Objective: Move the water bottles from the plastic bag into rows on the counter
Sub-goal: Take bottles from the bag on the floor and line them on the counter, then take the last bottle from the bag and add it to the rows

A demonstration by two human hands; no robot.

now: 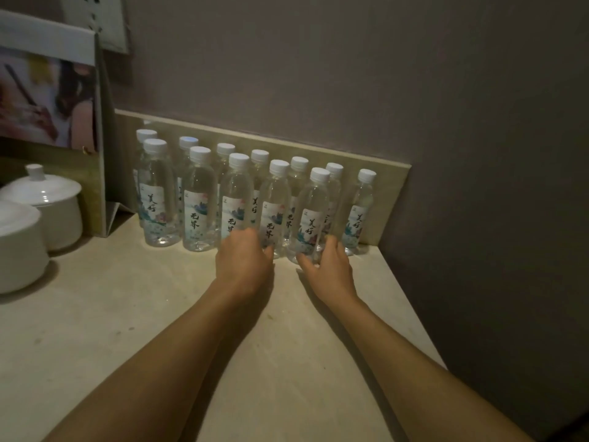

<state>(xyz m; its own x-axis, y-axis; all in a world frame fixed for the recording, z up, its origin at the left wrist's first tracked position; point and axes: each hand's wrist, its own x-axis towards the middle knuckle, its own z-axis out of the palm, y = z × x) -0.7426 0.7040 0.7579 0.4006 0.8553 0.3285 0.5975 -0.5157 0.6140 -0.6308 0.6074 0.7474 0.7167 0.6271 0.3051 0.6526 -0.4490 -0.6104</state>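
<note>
Several clear water bottles with white caps stand in two rows on the beige counter (159,314), against the low backsplash (382,173). My left hand (243,261) curls round the base of the third front-row bottle (236,199), and its thumb is beside the fourth one (276,202). My right hand (330,267) grips the foot of the fifth front-row bottle (314,215), thumb on its left and fingers on its right. A single back-row bottle (358,212) stands at the far right. No plastic bag is in view.
Two white lidded ceramic pots (47,199) (19,247) stand at the left. Behind them leans a cardboard stand with a picture (47,97). A dark wall (478,186) closes the right side, and the counter's edge runs diagonally along it.
</note>
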